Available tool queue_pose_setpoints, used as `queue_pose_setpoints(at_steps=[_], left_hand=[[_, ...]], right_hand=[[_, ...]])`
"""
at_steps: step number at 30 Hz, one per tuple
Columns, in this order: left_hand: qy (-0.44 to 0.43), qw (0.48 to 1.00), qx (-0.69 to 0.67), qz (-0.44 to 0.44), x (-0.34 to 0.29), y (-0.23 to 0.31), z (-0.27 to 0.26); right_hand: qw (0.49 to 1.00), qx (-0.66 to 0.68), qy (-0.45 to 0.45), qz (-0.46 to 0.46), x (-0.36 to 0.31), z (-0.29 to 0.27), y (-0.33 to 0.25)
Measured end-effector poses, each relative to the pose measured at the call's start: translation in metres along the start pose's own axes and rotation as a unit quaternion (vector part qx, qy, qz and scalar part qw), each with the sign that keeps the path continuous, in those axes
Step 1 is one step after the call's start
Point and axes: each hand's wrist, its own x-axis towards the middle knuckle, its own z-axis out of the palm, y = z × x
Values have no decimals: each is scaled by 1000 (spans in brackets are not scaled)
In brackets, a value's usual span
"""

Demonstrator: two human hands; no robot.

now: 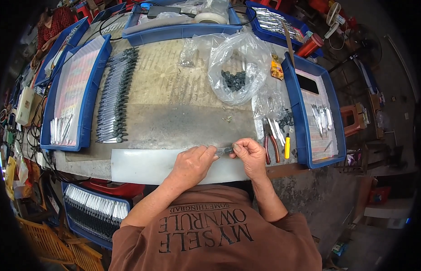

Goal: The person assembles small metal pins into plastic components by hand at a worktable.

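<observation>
Over the front edge of the table, my left hand [192, 162] and my right hand [250, 157] are close together. Between them they hold a small pen-like piece [225, 150], clear with a dark grey end. The left fingers are closed around its left part, and the right thumb and fingers pinch its right end. Much of it is hidden by the fingers. Beneath the hands lies a pale white sheet [142, 165]. A long row of clear pens with dark ends [114, 97] is laid out at the left.
A plastic bag of dark small parts [233, 81] stands at the back. Brown-handled pliers [271, 147] and a yellow-handled tool [287, 147] lie to the right. Blue trays [340, 140] with silvery rods flank the table; another tray of pens [90, 237] sits lower left.
</observation>
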Motion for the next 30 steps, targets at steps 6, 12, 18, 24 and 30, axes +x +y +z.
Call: queue_pose_setpoints(at_steps=[6,12,18,24,30], left_hand=[[0,1000,-1,1,-1,-1,1],[-4,1000,-9,-3,-3,0,2],[-8,1000,-13,-4,-5,-1,3],[-16,1000,-15,-11,-7,-2,5],[-27,999,-22,-16,-9,0,7]], right_hand=[[999,-26,22,18,-1,3,-2],[999,-14,26,29,-2,8,0],[998,6,34,54,-4,12,2],[997,15,47,65,-7,16,2],[998,-17,52,36,-11,23,6]])
